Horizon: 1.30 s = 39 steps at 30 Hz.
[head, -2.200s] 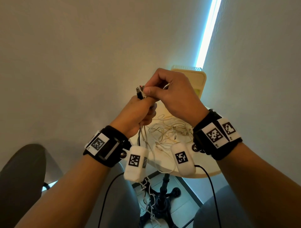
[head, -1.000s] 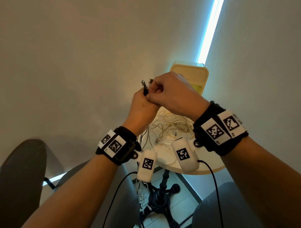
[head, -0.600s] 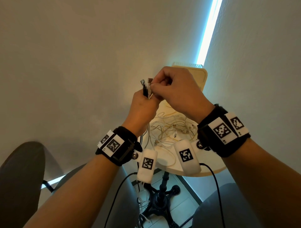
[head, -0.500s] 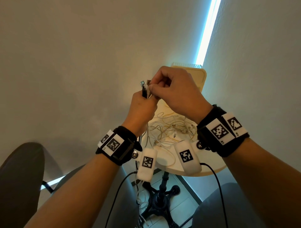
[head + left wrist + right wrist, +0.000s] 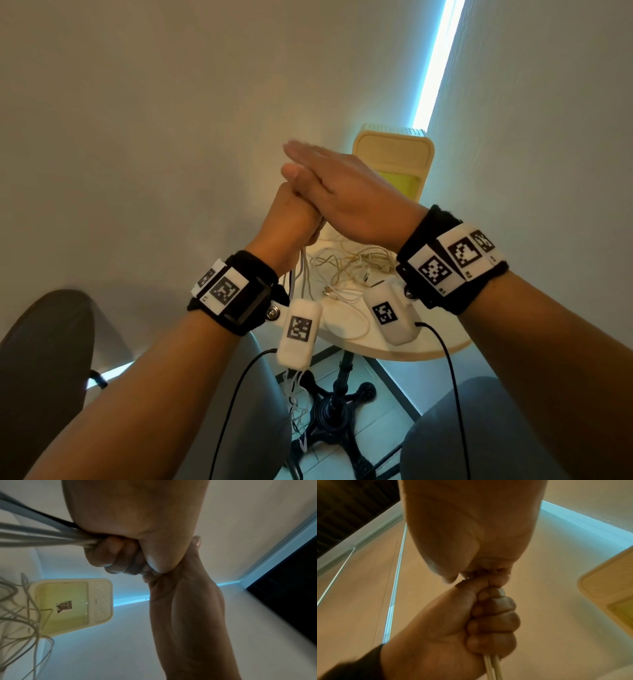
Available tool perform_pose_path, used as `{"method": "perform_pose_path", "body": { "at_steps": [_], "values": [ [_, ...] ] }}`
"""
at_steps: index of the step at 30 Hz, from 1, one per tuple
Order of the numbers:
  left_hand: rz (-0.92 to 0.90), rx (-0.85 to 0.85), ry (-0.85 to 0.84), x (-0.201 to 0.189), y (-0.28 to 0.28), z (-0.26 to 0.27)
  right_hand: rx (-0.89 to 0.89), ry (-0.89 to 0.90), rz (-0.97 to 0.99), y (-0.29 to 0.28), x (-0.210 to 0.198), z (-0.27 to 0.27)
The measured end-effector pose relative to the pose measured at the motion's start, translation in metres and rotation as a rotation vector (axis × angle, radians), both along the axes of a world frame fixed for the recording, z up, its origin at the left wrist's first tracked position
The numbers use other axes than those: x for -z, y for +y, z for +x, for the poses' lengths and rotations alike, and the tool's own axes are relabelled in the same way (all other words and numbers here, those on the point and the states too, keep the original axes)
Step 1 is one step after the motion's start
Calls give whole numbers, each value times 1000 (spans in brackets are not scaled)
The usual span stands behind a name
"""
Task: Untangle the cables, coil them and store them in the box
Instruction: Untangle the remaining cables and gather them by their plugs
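Fingers (image 5: 494,616) of left hand (image 5: 291,219) fisted tight around cables (image 5: 42,536) | right hand (image 5: 349,198) flat, palm capping that fist | loose tangle (image 5: 346,270) on surface below, box (image 5: 394,157) beyond | advice: even the ends, then coil steadily

The left hand (image 5: 291,216) is sitting at centre, with the right hand (image 5: 346,195) lying on top of it at 1 o'clock. The gripped cables (image 5: 303,274) are hanging below the left hand at 6 o'clock. The loose cables (image 5: 346,270) are lying on the table (image 5: 404,346). The box (image 5: 394,161) is standing behind them at 12 o'clock.
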<state>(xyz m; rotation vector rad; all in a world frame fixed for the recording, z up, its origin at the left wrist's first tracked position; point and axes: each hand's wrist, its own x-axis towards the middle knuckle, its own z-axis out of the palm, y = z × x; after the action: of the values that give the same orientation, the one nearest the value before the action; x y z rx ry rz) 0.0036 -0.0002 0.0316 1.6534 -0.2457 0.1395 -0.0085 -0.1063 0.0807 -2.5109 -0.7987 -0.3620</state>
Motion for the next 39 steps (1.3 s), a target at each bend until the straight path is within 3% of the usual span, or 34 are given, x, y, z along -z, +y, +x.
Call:
{"method": "perform_pose_path", "body": {
  "at_steps": [4,7,9,13,17,25,30,35,37,39],
  "values": [
    [-157,83,60,2,8,-5,2,-34,37,3,2,-1],
    [-183,137,92,-3,18,-2,68,-95,317,-7,10,4],
    [-218,147,105,-4,27,0,133,-19,396,-19,20,10],
    [-246,158,120,5,37,1,197,427,6,-38,57,12],
    [-281,143,163,19,43,1,153,574,-207,-37,95,9],
    [-311,141,200,34,54,0,338,249,-474,-21,126,12],
    [-332,145,217,39,55,0,357,227,-488,-20,142,17],
    [-289,170,222,41,60,-1,293,308,-253,-20,119,6],
    [-300,169,217,39,63,-1,252,479,-166,-21,108,-5],
    [-335,166,210,35,66,0,166,774,-227,-21,102,-17]
  ]
}}
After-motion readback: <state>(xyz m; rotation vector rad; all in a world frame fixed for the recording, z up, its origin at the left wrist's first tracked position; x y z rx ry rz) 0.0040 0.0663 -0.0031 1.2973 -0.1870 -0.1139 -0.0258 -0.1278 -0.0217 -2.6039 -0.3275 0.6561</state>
